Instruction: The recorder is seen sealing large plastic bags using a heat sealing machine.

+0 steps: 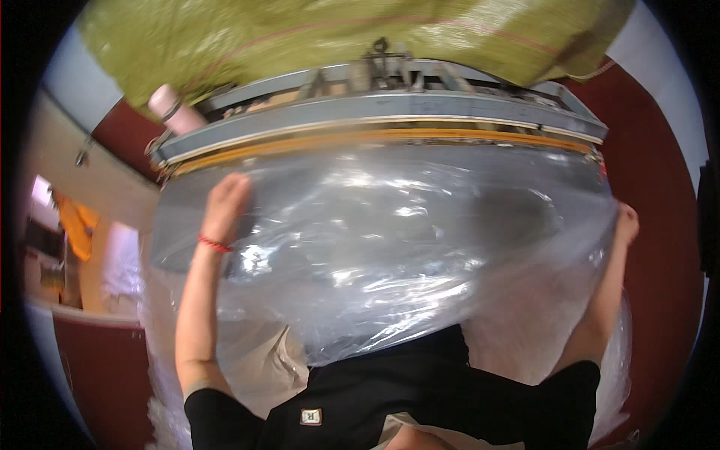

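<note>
A wide clear plastic sheet (375, 255) spreads shiny and wrinkled across a grey work surface (176, 195) before me. With fingers curled, my left hand (228, 198) grips the sheet near its far left part; motion blurs that hand a little. Out at the right, my right hand (628, 223) is closed on the sheet's side edge and draws it into taut folds. Both arms are stretched forward, and the sheet's near edge hangs against my black shirt. A red bracelet (214, 244) circles my left wrist.
Beyond the sheet runs a long grey metal machine frame (375, 109) with an orange strip (420, 135) along its near side. A pink bottle (176, 110) leans at its left end. Yellow-green woven plastic (337, 37) lies behind. More clear film bunches low on both sides.
</note>
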Motion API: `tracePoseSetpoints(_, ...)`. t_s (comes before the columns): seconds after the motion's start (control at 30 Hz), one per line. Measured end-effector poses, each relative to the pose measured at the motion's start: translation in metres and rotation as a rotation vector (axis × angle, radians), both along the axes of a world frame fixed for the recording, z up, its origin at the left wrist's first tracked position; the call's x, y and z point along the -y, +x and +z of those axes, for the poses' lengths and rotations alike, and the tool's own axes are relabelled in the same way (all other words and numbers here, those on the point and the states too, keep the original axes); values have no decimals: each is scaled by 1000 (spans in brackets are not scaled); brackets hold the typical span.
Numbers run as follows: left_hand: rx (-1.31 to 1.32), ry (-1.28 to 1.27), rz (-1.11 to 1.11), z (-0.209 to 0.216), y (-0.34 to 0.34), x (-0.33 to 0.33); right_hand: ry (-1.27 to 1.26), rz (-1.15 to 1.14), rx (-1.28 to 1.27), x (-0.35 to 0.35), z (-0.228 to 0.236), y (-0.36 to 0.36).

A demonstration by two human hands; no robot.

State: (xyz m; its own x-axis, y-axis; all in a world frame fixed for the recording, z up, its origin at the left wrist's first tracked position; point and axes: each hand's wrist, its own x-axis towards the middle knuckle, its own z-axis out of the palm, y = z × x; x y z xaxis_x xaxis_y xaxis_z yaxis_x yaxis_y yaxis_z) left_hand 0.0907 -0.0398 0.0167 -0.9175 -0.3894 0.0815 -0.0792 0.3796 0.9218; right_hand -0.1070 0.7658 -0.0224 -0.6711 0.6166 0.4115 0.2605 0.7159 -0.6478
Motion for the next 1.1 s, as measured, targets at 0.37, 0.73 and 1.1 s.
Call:
tracePoseSetpoints(0.37, -37, 382, -246, 67, 18, -104, 0, 1421, -196, 393, 100, 71)
tracePoseSetpoints(0.73, -293, -310, -359, 78, 43, -86, -639, 1905, -32, 554, 74, 143)
tracePoseSetpoints(1.1, -393, -1066, 73, 21, 39, -70, -1161, 1473, 45, 532, 38, 86)
